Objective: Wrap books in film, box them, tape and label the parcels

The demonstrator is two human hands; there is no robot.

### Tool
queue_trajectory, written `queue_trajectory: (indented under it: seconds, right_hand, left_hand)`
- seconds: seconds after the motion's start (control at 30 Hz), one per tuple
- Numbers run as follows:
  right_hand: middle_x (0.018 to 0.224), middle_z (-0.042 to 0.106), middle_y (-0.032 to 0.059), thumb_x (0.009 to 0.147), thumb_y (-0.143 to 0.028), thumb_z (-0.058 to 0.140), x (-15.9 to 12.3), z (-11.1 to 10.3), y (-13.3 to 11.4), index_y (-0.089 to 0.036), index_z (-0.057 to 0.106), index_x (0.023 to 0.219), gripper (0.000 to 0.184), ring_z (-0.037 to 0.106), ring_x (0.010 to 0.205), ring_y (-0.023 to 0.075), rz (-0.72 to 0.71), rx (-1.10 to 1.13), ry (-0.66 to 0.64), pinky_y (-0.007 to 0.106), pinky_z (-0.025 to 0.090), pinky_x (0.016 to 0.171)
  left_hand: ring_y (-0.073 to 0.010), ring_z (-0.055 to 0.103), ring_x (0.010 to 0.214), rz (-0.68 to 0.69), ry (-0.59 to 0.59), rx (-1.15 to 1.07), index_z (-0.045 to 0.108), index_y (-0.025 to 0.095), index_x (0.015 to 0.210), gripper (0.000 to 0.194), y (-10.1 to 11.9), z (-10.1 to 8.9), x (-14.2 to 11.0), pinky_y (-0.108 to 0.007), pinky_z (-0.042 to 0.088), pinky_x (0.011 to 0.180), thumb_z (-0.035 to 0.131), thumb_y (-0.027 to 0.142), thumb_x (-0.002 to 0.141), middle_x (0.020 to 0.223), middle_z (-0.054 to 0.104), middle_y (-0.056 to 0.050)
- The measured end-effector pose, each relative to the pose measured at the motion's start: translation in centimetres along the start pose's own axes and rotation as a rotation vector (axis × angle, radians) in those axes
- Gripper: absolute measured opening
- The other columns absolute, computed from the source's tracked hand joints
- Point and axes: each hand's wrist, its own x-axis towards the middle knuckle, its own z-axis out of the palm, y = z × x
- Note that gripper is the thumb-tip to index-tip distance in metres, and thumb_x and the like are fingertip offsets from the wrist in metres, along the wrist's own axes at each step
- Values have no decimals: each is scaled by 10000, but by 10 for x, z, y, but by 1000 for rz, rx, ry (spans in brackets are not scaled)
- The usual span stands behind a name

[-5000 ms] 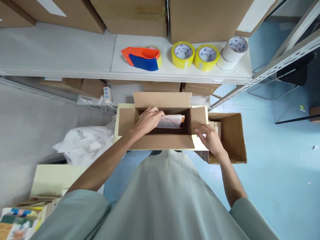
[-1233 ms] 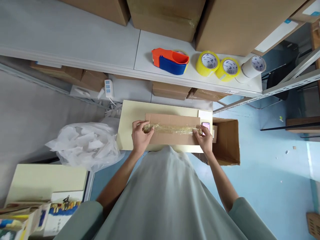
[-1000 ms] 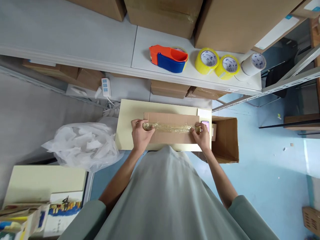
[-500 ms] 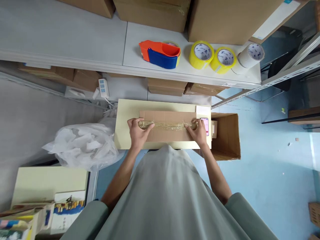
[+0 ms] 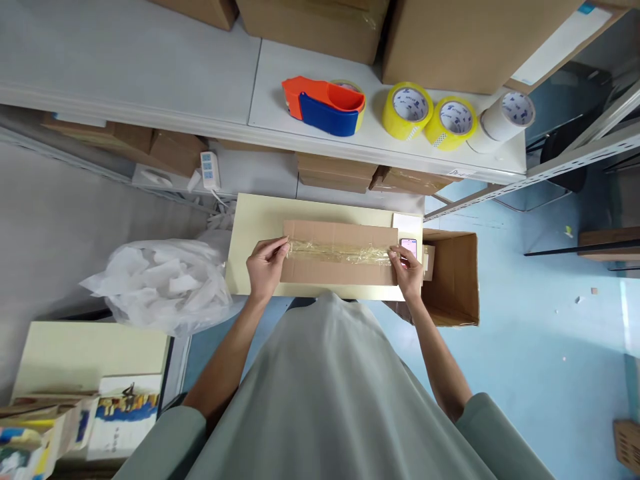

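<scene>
A closed cardboard box [image 5: 340, 233] lies on a pale yellow table [image 5: 255, 227], with a strip of clear tape [image 5: 340, 253] along its top seam. My left hand [image 5: 264, 268] grips the box's left end, fingers curled over the tape's end. My right hand [image 5: 407, 270] holds the right end the same way, fingers pressed on the tape. A phone with a pink screen [image 5: 409, 247] lies just beyond my right hand.
An orange-and-blue tape dispenser [image 5: 324, 107], two yellow tape rolls [image 5: 409, 110] and a white roll [image 5: 507, 113] sit on the shelf above. An open cardboard box [image 5: 453, 280] stands to the right, crumpled white plastic [image 5: 160, 283] to the left. Large cartons line the shelf.
Five seconds ago the box was open with my left hand inside it; now it is shut and taped. In the last second both hands slid outward to the box's ends.
</scene>
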Motion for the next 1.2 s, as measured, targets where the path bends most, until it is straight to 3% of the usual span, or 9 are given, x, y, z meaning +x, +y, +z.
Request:
queue_trajectory:
  seconds: [0.13,0.27,0.37,0.47,0.63,0.8,1.0,1.1,1.2]
  right_hand:
    - [1291,838,168,1045,-697,664,1,-5,-5,-220,807,1195,520,782,1237,315,-54,-112,-41,444,673,931]
    - [1505,732,194,1071,-654,660,3,-16,-26,-234,824,1180,465,701,1407,353,-184,-296,-33,522,651,1048]
    - [1530,715,190,1082,-628,662,12,-24,-59,-238,828,1163,432,699,1407,369,-330,-432,29,609,588,1160]
    - [1512,723,175,1112,-594,633,31,-20,-104,-252,799,1238,401,695,1409,371,-492,-526,41,635,572,1177]
    - [1568,674,170,1141,-582,576,80,21,-179,-274,674,1461,455,636,1470,373,-739,-623,-2,654,522,1226]
    - [1553,665,200,1153,-623,501,139,84,-220,-243,523,1600,587,606,1480,377,-821,-738,-57,642,502,1236]
    - [1531,647,276,1146,-632,502,193,144,-236,-130,506,1565,654,601,1445,413,-640,-985,-25,649,459,1240]
    - [1498,672,309,1143,-615,536,204,159,-247,-68,504,1532,672,623,1417,422,-555,-1083,-28,644,418,1261]
    - [1387,730,313,1140,-548,579,203,165,-258,-48,484,1529,641,700,1316,425,-423,-1171,-34,606,495,1182]
  left_hand:
    - [-266,791,1116,42,-58,15,860,212,1116,496,1,-3,4,-451,675,1041,756,679,985,1200,789,-128]
    - [-282,752,1264,117,-130,28,839,236,1130,492,10,-17,14,-468,659,1102,727,698,1005,1305,759,-129]
    - [-267,742,1293,218,-110,8,829,250,1148,394,29,-28,28,-469,619,1164,700,613,1066,1297,780,-112]
    - [-246,759,1254,308,-88,-77,821,251,1178,324,54,-34,51,-442,621,1148,674,530,1109,1276,802,-97]
    - [-228,770,1211,442,-39,-207,818,242,1190,270,91,-33,95,-415,625,1108,642,440,1138,1240,818,-84]
    - [-227,770,1183,510,-22,-280,814,236,1195,295,115,-37,125,-401,618,1094,608,443,1155,1223,826,-84]
    - [-234,767,1184,518,-45,-334,810,245,1194,349,120,-57,135,-402,610,1093,540,464,1171,1236,830,-78]
    - [-240,769,1185,481,-71,-352,807,244,1195,343,114,-65,133,-410,608,1096,541,458,1163,1232,831,-75]
    - [-241,776,1156,458,-99,-372,803,239,1200,334,102,-71,129,-409,618,1072,546,447,1154,1209,834,-77]
